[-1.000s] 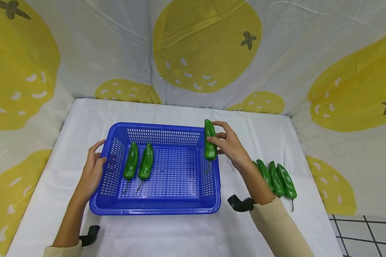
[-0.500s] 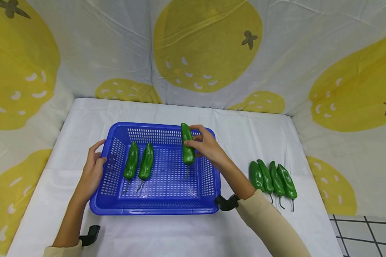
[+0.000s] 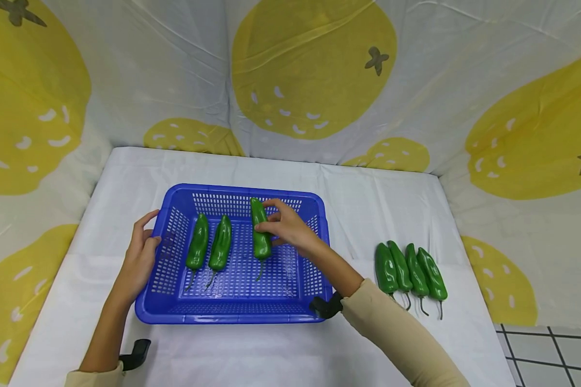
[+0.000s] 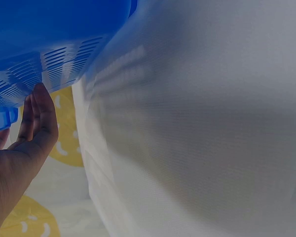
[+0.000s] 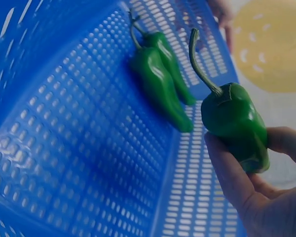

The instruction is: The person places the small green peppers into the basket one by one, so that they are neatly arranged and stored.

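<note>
My right hand pinches a long green pepper between thumb and fingers, above the floor of the blue plastic basket. In the right wrist view the held pepper points its curved stem up, clear of the basket. Two more green peppers, a left one and a right one, lie side by side in the basket's left half. At the basket's left side, my left hand holds the rim, thumb at the edge. The left wrist view shows its fingers against the slotted outer wall.
Several green peppers lie in a row on the white-covered table, right of the basket. A cloth with yellow fruit prints hangs around the back and sides. Tiled floor shows at lower right.
My right hand has carried its pepper leftward from over the basket's right rim to the middle of the basket, and somewhat nearer to me. The left hand and basket stayed put.
</note>
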Available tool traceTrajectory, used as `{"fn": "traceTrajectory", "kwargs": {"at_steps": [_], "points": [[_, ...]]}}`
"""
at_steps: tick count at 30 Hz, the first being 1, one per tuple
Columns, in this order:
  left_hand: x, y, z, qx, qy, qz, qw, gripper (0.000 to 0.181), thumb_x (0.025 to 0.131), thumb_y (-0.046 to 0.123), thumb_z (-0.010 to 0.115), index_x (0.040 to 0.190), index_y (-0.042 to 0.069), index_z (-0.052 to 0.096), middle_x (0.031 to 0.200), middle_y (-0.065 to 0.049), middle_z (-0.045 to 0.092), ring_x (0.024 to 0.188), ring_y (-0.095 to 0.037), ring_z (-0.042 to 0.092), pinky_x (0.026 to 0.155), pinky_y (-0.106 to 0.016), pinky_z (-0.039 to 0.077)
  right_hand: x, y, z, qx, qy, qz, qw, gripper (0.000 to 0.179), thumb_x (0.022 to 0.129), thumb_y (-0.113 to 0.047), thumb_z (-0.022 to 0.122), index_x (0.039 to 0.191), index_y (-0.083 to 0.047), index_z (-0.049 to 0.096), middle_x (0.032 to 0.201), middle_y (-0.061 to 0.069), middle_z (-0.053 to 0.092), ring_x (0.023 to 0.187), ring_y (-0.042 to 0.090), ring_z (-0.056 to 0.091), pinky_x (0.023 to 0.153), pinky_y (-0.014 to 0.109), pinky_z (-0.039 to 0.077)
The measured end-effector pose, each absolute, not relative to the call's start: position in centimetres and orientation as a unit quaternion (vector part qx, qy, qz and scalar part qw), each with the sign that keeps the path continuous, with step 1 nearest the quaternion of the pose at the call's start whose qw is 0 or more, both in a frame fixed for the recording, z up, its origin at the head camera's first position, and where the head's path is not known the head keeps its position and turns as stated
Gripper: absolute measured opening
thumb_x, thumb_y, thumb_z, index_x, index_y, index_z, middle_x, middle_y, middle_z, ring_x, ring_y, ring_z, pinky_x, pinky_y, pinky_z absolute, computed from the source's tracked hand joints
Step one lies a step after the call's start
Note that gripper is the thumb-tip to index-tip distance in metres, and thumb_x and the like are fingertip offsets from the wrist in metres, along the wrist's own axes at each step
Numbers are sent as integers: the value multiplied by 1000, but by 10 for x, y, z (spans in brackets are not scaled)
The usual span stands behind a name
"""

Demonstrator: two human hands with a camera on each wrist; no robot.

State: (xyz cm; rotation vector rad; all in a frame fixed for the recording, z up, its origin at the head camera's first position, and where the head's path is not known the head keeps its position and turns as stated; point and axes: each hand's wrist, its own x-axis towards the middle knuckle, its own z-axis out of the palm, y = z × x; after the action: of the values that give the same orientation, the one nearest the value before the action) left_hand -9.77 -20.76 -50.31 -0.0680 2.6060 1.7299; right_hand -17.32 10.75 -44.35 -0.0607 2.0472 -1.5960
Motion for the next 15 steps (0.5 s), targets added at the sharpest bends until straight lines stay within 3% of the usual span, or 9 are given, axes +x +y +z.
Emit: {"fn": "traceTrajectory", "kwargs": {"at_steps": [6,15], "points": [[-98,-208,-504,-22,834,551,7,56,105,16,24,159,23,14,125,-27,50,103,-41,57,72,-37,50,-174,96,-455,-13,751,-590,297,61,88,-5,69,143,-7,42,114,23,59,93,33,67,70,42,58],[-99,-208,-505,-20,835,550,4,56,105,16,24,159,24,14,124,-26,51,101,-40,57,70,-31,51,-177,89,-464,3,747,-580,326,60,87,-5,69,140,-4,42,113,21,59,93,33,67,74,46,58]]}}
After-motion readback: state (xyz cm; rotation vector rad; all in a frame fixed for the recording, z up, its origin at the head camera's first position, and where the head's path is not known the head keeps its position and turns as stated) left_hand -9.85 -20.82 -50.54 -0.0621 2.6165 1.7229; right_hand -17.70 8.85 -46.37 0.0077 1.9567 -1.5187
